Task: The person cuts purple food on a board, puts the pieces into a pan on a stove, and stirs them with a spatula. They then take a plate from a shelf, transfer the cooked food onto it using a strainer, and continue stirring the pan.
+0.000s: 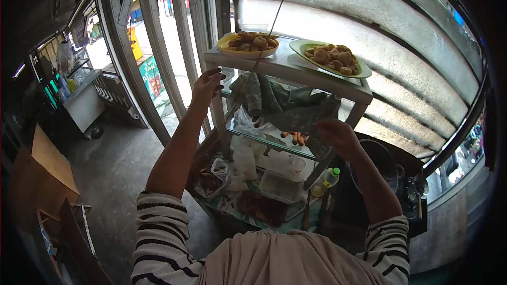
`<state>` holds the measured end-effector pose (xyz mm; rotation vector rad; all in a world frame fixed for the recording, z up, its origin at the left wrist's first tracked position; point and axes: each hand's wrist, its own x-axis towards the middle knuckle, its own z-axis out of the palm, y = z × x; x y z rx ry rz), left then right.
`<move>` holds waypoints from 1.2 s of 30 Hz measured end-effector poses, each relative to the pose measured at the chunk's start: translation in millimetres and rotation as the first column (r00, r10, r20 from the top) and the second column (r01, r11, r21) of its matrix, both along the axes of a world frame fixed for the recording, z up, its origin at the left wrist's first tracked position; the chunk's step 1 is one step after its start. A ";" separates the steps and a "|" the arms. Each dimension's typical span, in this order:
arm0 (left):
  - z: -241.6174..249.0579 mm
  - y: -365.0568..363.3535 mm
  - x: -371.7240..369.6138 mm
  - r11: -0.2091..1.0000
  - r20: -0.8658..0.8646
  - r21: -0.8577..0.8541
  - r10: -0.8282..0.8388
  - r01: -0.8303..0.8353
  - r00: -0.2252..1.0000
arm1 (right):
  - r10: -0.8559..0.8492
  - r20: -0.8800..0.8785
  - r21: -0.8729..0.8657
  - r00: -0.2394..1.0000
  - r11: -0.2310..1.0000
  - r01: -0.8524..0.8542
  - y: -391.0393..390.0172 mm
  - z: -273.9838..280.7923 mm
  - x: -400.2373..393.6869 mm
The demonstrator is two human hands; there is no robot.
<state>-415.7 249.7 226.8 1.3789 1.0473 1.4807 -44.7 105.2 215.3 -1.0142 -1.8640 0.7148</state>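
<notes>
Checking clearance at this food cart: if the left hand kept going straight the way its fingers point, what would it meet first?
Probably the edge of the pale metal top shelf just above the left hand, which carries the yellow plate of fried snacks. Depth is unclear, so the fingers may already touch the cart's frame.

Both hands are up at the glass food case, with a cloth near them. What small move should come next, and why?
Probably draw the right hand along the glass pane: it already presses the dark cloth there. The left hand is on the case's corner post, apparently steadying it, and the two plates of fried food sit on top.
</notes>
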 end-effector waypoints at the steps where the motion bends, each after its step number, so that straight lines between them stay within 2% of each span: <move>1: 7.5 -0.5 -4.0 0.999 0.004 -0.015 -0.049 0.049 0.999 | 0.006 0.109 0.042 0.994 0.999 -0.010 12.9 15.5 -29.1; 2: 16.7 -0.7 -7.7 0.993 -0.010 -0.066 -0.097 0.096 0.995 | 0.005 0.216 0.083 0.976 0.996 -0.023 21.8 35.9 -59.8; 3: 25.1 1.3 -10.5 0.983 -0.022 -0.118 -0.147 0.144 0.989 | -0.025 0.279 0.226 0.960 0.973 -0.041 31.4 53.0 -84.8; 4: 30.6 5.8 -12.8 0.980 -0.054 -0.098 -0.179 0.174 0.982 | -0.066 0.335 0.362 0.940 0.930 -0.064 40.4 69.8 -106.1; 6: 45.5 13.1 -14.6 0.973 -0.101 -0.084 -0.224 0.216 0.969 | -0.222 0.345 0.652 0.912 0.755 -0.063 57.8 101.8 -138.6; 8: 56.6 24.6 -12.6 0.963 -0.123 -0.095 -0.264 0.254 0.957 | -0.373 0.365 0.706 0.853 0.708 0.007 75.5 133.4 -159.4; 10: 64.2 38.2 -9.0 0.943 -0.211 -0.179 -0.317 0.282 0.925 | -0.506 0.389 0.769 0.770 0.638 0.031 105.0 155.0 -170.0; 11: 68.3 39.2 -7.4 0.939 -0.216 -0.182 -0.327 0.291 0.920 | -0.627 0.394 0.804 0.672 0.590 0.079 121.1 161.3 -171.1; 13: 75.6 38.7 -3.2 0.898 -0.180 -0.299 -0.385 0.323 0.905 | -0.789 0.431 0.826 0.437 0.540 0.160 135.5 173.5 -169.3; 15: 73.3 42.3 -1.1 0.889 -0.111 -0.293 -0.398 0.353 0.911 | -0.839 0.479 0.818 0.257 0.533 0.217 138.1 182.4 -164.6; 16: 72.6 44.5 -0.9 0.884 -0.043 -0.285 -0.399 0.372 0.916 | -0.859 0.463 0.842 0.219 0.503 0.196 139.0 183.0 -160.6; 17: 73.0 46.7 -0.8 0.884 -0.044 -0.277 -0.403 0.376 0.914 | -0.864 0.456 0.846 0.214 0.495 0.196 142.4 182.1 -154.5; 19: 68.4 53.5 -1.6 0.890 -0.032 -0.270 -0.390 0.368 0.920 | -0.883 0.443 0.887 0.158 0.457 0.066 141.3 181.6 -151.5; 20: 65.7 57.3 -1.3 0.888 -0.014 -0.240 -0.407 0.392 0.913 | -0.875 0.464 0.877 0.136 0.475 0.066 141.9 175.5 -153.7; 21: 65.6 58.1 -0.6 0.886 -0.012 -0.237 -0.413 0.399 0.911 | -0.906 0.393 0.919 0.155 0.385 -0.083 133.8 168.6 -159.5; 23: 65.3 59.9 0.2 0.872 0.026 -0.267 -0.418 0.410 0.908 | -0.867 0.468 0.877 0.172 0.430 -0.216 130.0 155.9 -170.9; 24: 63.2 62.8 0.1 0.871 0.031 -0.263 -0.423 0.416 0.906 | -0.868 0.468 0.876 0.165 0.430 -0.219 128.7 149.2 -175.2; 26: 58.0 68.0 -1.1 0.817 0.192 -0.194 -0.511 0.543 0.838 | -0.745 0.568 0.823 0.349 0.528 -0.210 127.9 139.4 -181.9; 27: 55.7 70.3 -2.4 0.815 0.197 -0.194 -0.513 0.546 0.836 | -0.745 0.571 0.821 0.345 0.530 -0.213 129.6 137.7 -183.4; 29: 51.9 74.9 -4.6 0.782 0.154 -0.187 -0.574 0.594 0.804 | -0.645 0.600 0.761 0.474 0.643 -0.088 132.8 135.3 -185.4; 33: 46.0 67.2 -1.7 0.819 0.106 -0.131 -0.549 0.559 0.829 | -0.585 0.662 0.677 0.468 0.734 -0.040 146.1 145.8 -190.4; 35: 40.1 61.7 1.9 0.890 -0.001 -0.034 -0.455 0.454 0.891 | -0.526 0.757 0.591 0.387 0.804 -0.062 149.9 152.6 -195.5; 36: 38.9 61.3 4.1 0.887 0.003 -0.036 -0.460 0.460 0.888 | -0.526 0.760 0.588 0.381 0.807 -0.059 151.1 155.8 -199.2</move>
